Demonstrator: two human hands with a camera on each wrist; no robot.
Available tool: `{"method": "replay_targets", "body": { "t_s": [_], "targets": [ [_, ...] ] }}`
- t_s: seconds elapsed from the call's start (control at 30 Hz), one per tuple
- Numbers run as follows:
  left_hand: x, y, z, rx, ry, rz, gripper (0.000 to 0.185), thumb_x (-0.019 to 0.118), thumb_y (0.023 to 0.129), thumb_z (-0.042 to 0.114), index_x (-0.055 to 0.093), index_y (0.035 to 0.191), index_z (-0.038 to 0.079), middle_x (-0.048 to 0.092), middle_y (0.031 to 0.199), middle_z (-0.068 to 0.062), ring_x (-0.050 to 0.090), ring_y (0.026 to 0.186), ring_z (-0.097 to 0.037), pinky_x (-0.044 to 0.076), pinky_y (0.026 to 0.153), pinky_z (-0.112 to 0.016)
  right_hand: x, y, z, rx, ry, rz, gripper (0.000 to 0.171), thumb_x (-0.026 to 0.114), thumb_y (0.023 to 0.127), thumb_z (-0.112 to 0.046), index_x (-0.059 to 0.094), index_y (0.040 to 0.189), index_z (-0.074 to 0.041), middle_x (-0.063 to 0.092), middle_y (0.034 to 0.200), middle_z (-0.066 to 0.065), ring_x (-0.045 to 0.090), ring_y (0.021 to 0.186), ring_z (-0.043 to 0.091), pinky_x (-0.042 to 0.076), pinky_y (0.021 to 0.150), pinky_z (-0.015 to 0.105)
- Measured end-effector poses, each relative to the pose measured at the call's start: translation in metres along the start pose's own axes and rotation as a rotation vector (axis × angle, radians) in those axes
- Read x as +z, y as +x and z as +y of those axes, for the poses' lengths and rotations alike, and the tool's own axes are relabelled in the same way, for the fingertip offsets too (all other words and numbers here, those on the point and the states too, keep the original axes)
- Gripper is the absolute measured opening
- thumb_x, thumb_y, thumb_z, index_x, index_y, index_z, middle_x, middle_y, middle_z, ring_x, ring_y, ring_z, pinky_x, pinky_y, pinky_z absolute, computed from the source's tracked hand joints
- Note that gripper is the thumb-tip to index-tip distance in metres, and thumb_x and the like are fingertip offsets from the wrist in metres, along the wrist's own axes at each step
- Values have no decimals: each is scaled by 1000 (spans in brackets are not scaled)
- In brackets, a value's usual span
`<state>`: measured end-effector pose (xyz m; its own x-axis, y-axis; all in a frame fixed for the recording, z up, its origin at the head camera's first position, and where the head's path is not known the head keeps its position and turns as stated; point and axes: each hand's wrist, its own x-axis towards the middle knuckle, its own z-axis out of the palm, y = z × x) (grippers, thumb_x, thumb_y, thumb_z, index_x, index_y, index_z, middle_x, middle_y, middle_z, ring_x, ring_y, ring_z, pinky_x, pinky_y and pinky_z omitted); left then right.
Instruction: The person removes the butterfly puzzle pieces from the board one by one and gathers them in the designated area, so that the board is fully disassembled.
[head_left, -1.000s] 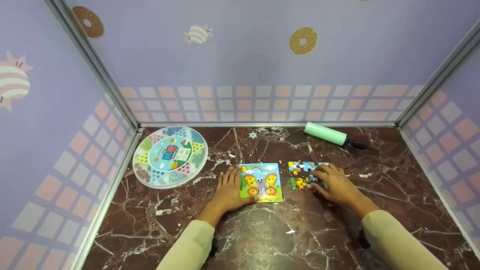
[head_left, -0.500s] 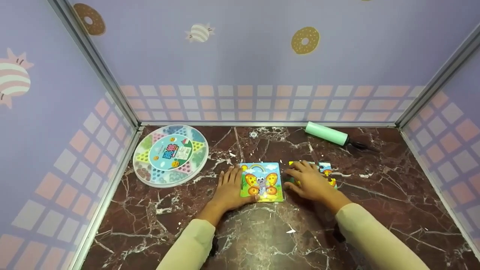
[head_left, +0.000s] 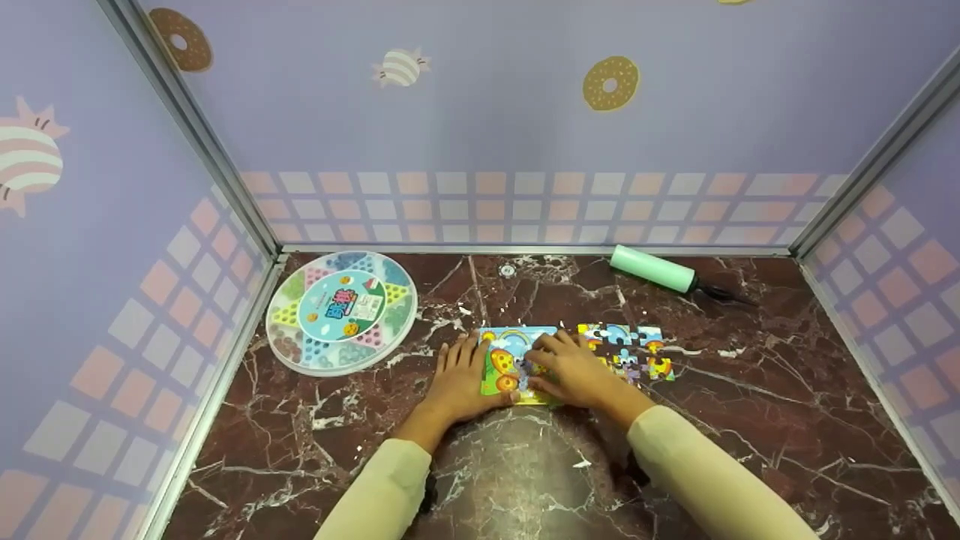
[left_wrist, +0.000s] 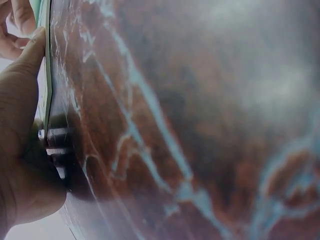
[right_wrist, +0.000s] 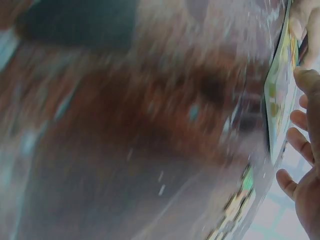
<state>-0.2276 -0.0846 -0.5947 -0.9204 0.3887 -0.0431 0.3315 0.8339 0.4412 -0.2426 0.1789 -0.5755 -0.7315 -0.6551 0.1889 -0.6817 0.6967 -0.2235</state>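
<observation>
The person in front of me has both hands at the butterfly board (head_left: 501, 363), which lies flat on the dark marbled worktop (head_left: 517, 465), near the middle. The left hand (head_left: 459, 382) is laid out straight along the board's left side, its fingers side by side and pointing away from the person; the thumb reaches across to the board's near edge and rests there. Nothing is gripped in it.

The right hand (head_left: 574, 371) is over the board's right half and hides much of it, butterfly wing included. Its fingers are spread and gently bent, with gaps between them; the right wrist view shows those gaps too, and I see nothing pinched there. Whether every fingertip touches the board I cannot tell. Both thumbs come close together over the picture.

Just to the right of the board lie the loose puzzle pieces (head_left: 627, 364), a few partly behind the right hand. A round game box (head_left: 341, 311) sits farther off to the left, and a pale green pump (head_left: 652, 268) lies near the back wall.
</observation>
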Motion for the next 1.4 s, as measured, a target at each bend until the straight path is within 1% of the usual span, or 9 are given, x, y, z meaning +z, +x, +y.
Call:
{"method": "replay_targets", "body": {
  "t_s": [0.17,0.3,0.4,0.7,0.9,1.0,1.1,1.27,1.4],
  "targets": [
    [3,1,-3,5,-9,16,114,73,92,74,34,172,3,22,183,-23,19,171,-47,13,139,-69,7,10,-13,-38,-16,-11,38,77,104,-39,76,135,-17,69,133,7,62,120,31,53,101,62],
    [7,2,-6,12,-29,24,115,73,91,75,34,172,3,22,183,-24,18,171,-47,10,139,-69,11,16,-20,-40,15,-54,35,75,107,-37,75,136,-19,67,136,6,60,121,31,53,101,69],
    [5,3,-4,7,-24,25,115,75,90,74,35,171,3,25,182,-24,21,170,-48,13,138,-69,13,19,-22,-37,29,-70,32,72,109,-34,75,137,-19,66,138,7,59,122,31,52,103,74],
    [12,8,-10,-19,-56,13,127,78,83,83,30,175,9,21,185,-18,17,172,-45,7,140,-66,15,26,-30,-38,27,-77,31,73,109,-25,75,139,-20,64,135,8,57,118,31,55,96,68],
    [4,3,-4,-3,-24,9,123,81,85,77,34,172,4,23,183,-22,21,170,-48,14,138,-70,14,32,-34,-16,52,-118,35,73,108,-25,73,142,-19,63,136,9,55,118,32,51,94,60],
    [1,2,-2,-13,-3,-2,120,80,87,75,33,173,6,21,184,-21,21,171,-47,15,138,-68,15,35,-35,-5,69,-131,35,72,108,-25,73,143,-19,63,137,9,55,119,32,48,94,58],
    [0,1,-1,-17,8,-9,119,79,89,75,33,173,6,21,184,-20,20,171,-46,14,139,-67,16,37,-35,6,84,-140,33,72,108,-23,74,140,-18,62,138,9,55,122,33,49,96,60],
    [2,1,-3,11,7,15,118,80,88,73,35,172,3,23,183,-24,21,170,-48,15,138,-69,13,40,-38,36,119,-157,30,78,103,-24,74,131,-17,61,137,9,55,126,36,49,100,67],
    [4,2,-4,28,0,32,117,80,89,72,35,171,2,25,182,-25,23,169,-49,17,137,-70,13,42,-40,58,119,-169,29,81,101,-26,74,128,-17,61,132,9,54,124,36,47,96,63]
  ]
}}
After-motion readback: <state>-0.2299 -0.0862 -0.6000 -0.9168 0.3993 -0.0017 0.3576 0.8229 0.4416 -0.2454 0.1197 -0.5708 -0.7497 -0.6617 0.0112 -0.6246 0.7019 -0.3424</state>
